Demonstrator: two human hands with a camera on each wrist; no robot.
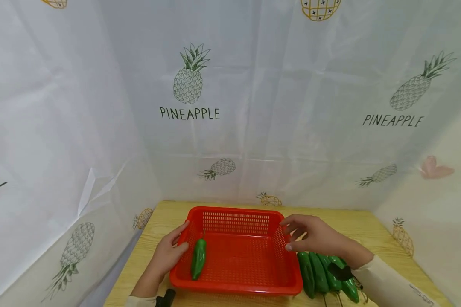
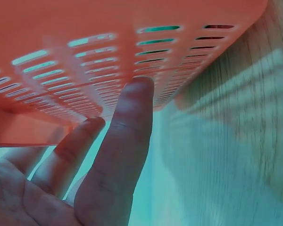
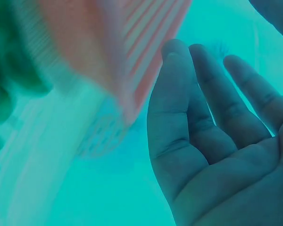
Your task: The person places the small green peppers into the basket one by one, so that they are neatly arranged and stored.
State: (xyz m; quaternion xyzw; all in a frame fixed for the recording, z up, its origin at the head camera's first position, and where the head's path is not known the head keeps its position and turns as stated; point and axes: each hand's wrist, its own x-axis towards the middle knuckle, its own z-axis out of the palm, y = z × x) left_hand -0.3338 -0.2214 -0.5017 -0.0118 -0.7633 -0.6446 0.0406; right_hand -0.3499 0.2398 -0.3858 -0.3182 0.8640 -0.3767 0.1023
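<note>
A red plastic basket (image 1: 236, 288) with slotted walls sits on the wooden table. Inside it, along the left side, lies one green pepper (image 1: 199, 258). My left hand (image 1: 168, 253) holds the basket's left side, thumb at the rim; in the left wrist view, fingertips (image 2: 139, 89) touch the slotted outer wall. Over the right rim hovers my right hand (image 1: 311, 234), its fingers loosely bent and nothing in them. The right wrist view shows that palm and fingers apart from the basket (image 3: 132, 89). Several green peppers (image 1: 319, 273) lie side by side right of the basket, partly hidden by the right arm.
The pale wooden tabletop (image 1: 138, 268) extends on both sides of the basket. A white sheet (image 1: 253, 128) with printed pineapples hangs behind the table and along both sides. The peppers right of the basket lie close against its wall.
</note>
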